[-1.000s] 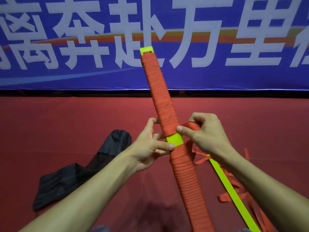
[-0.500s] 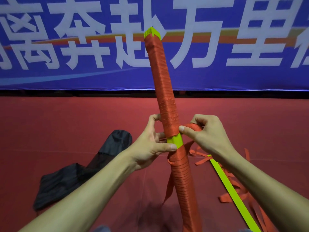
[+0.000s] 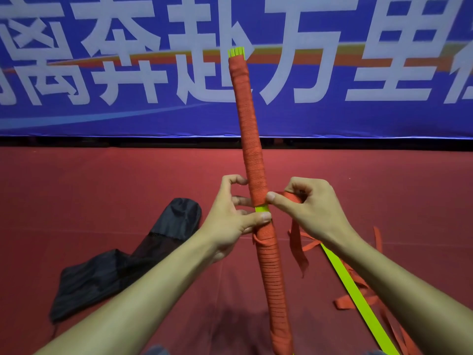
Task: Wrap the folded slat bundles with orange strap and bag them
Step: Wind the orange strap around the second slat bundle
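Closing the last bare gap on the bundle (image 3: 252, 139)
At centre frame it stands near-upright so the strap (image 3: 297, 242) can pass round it. The left hand (image 3: 234, 219) grips it, thumb pinning the lower wraps. The right hand (image 3: 311, 208) pinches the strap taut beside the gap. The bag (image 3: 122, 265) lies lower left.

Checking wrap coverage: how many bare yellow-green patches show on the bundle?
2. One is at the top end of the bundle, one in the gap between the left hand and right hand. The bottom end leaves the frame, so another may be hidden.
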The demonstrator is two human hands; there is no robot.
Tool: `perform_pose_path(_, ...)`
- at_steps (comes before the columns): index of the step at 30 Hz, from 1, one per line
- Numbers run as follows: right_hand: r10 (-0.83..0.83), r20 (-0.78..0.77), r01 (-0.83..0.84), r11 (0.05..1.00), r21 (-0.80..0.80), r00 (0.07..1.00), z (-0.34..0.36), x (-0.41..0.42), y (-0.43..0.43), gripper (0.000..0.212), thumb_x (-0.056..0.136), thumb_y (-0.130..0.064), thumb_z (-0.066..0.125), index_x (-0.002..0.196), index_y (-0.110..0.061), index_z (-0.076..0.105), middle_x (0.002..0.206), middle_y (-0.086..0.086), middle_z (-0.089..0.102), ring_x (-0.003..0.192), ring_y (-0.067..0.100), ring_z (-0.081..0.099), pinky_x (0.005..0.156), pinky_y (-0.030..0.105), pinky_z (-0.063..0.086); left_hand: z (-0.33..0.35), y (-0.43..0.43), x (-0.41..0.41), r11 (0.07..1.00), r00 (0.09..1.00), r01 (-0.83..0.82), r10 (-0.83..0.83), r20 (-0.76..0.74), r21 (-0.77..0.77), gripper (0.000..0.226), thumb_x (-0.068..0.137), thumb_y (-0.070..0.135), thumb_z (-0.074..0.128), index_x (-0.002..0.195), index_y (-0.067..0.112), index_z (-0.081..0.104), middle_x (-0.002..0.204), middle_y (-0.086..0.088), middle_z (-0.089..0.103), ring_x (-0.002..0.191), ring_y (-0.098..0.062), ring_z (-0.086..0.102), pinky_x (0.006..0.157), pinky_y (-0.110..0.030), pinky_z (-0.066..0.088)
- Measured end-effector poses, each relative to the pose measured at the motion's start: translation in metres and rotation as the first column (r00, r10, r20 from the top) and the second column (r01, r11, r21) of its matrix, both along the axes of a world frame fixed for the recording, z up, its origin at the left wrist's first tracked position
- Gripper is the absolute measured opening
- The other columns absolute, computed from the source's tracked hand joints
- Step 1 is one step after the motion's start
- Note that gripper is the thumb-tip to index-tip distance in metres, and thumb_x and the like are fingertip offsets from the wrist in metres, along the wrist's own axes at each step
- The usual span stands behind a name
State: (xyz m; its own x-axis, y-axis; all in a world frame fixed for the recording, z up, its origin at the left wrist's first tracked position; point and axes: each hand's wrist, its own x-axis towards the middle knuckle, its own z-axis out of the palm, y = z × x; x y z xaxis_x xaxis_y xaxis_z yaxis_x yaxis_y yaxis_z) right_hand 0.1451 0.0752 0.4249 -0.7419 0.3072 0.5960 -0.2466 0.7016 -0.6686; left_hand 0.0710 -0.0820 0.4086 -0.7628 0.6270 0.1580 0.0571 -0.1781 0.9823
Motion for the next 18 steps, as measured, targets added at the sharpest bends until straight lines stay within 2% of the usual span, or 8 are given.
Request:
perform_pose_path(3, -0.004, -0.018, 0.004, 1.000, 0.019, 1.000, 0.000, -0.001, -0.010, 0.053, 0.070, -0.036, 0.084, 0.054, -0.012, 0.040, 0.049, -0.009, 0.031, 0.050, 0.007, 0.027, 0.048, 0.028, 0.025, -0.001, 0.005, 0.006, 0.999, 0.998, -0.042, 0.042, -0.037, -0.005, 0.069, 0.075, -0.017, 0.074, 0.119, 0.023, 0.038, 0.098, -0.011, 0.058, 0.060, -0.012, 0.061, 0.062, -0.037, 0.055)
perform_pose_path(5, -0.024, -0.025, 0.025, 0.999, 0.034, 0.999, 0.000, -0.002, -0.012, 0.052, 0.070, -0.034, 0.085, 0.055, -0.012, 0.040, 0.048, -0.008, 0.032, 0.048, 0.008, 0.028, 0.046, 0.026, 0.026, 0.000, 0.007, 0.007, 0.998, 0.998, -0.056, 0.056, -0.031, 0.014, 0.075, 0.067, -0.011, 0.083, 0.119, 0.024, 0.041, 0.097, -0.012, 0.060, 0.059, -0.014, 0.063, 0.066, -0.048, 0.053)
perform_pose_path(7, -0.015, -0.040, 0.016, 0.999, 0.028, 0.999, 0.001, -0.001, -0.013, 0.050, 0.071, -0.031, 0.085, 0.055, -0.016, 0.040, 0.046, -0.008, 0.035, 0.047, 0.007, 0.030, 0.045, 0.026, 0.029, 0.002, 0.007, 0.007, 0.999, 0.998, -0.050, 0.051, -0.033, 0.012, 0.076, 0.059, 0.000, 0.084, 0.120, 0.025, 0.047, 0.099, -0.014, 0.064, 0.068, -0.022, 0.066, 0.070, -0.061, 0.052)
perform_pose_path(8, -0.006, -0.052, 0.007, 1.000, 0.029, 0.999, 0.001, -0.001, -0.014, 0.049, 0.072, -0.031, 0.084, 0.054, -0.018, 0.040, 0.046, -0.009, 0.036, 0.046, 0.007, 0.032, 0.045, 0.026, 0.031, 0.002, 0.006, 0.006, 0.999, 0.999, -0.036, 0.037, -0.036, 0.012, 0.074, 0.058, 0.001, 0.082, 0.121, 0.024, 0.050, 0.098, -0.014, 0.066, 0.073, -0.025, 0.066, 0.072, -0.062, 0.053)
perform_pose_path(10, 0.006, -0.074, -0.005, 1.000, 0.023, 0.997, 0.002, 0.001, -0.016, 0.047, 0.073, -0.032, 0.083, 0.055, -0.021, 0.041, 0.046, -0.009, 0.039, 0.044, 0.008, 0.034, 0.041, 0.029, 0.035, 0.002, 0.007, 0.005, 0.999, 1.000, 0.008, -0.008, -0.024, 0.032, 0.071, 0.058, -0.001, 0.080, 0.121, 0.020, 0.054, 0.093, -0.012, 0.069, 0.077, -0.024, 0.068, 0.073, -0.050, 0.058)
perform_pose_path(13, 0.011, -0.093, -0.009, 1.000, 0.019, 0.996, 0.005, 0.001, -0.017, 0.044, 0.071, -0.037, 0.079, 0.055, -0.021, 0.042, 0.047, -0.007, 0.038, 0.044, 0.022, 0.040, 0.040, 0.032, 0.038, 0.000, 0.007, 0.004, 0.993, 0.996, 0.076, -0.080, 0.043, 0.092, 0.068, 0.060, -0.003, 0.079, 0.119, 0.019, 0.053, 0.088, -0.010, 0.071, 0.075, -0.023, 0.068, 0.073, -0.038, 0.059)
perform_pose_path(16, 0.006, -0.101, -0.001, 0.999, 0.051, 0.995, 0.004, 0.002, -0.015, 0.046, 0.071, -0.035, 0.082, 0.054, -0.020, 0.042, 0.047, -0.008, 0.035, 0.046, 0.009, 0.033, 0.045, 0.026, 0.030, -0.003, 0.005, 0.002, 0.988, 0.990, 0.122, -0.128, 0.052, 0.097, 0.073, 0.055, 0.003, 0.085, 0.118, 0.021, 0.052, 0.089, -0.012, 0.072, 0.075, -0.022, 0.067, 0.073, -0.034, 0.058)
perform_pose_path(18, 0.005, -0.089, 0.001, 0.998, 0.059, 0.996, 0.002, 0.002, -0.011, 0.045, 0.073, -0.030, 0.084, 0.054, -0.018, 0.044, 0.047, -0.008, 0.035, 0.047, 0.008, 0.032, 0.046, 0.022, 0.026, -0.003, 0.002, -0.001, 0.986, 0.988, 0.140, -0.145, 0.049, 0.088, 0.074, 0.056, 0.003, 0.084, 0.120, 0.021, 0.052, 0.090, -0.012, 0.072, 0.078, -0.023, 0.067, 0.077, -0.032, 0.057)
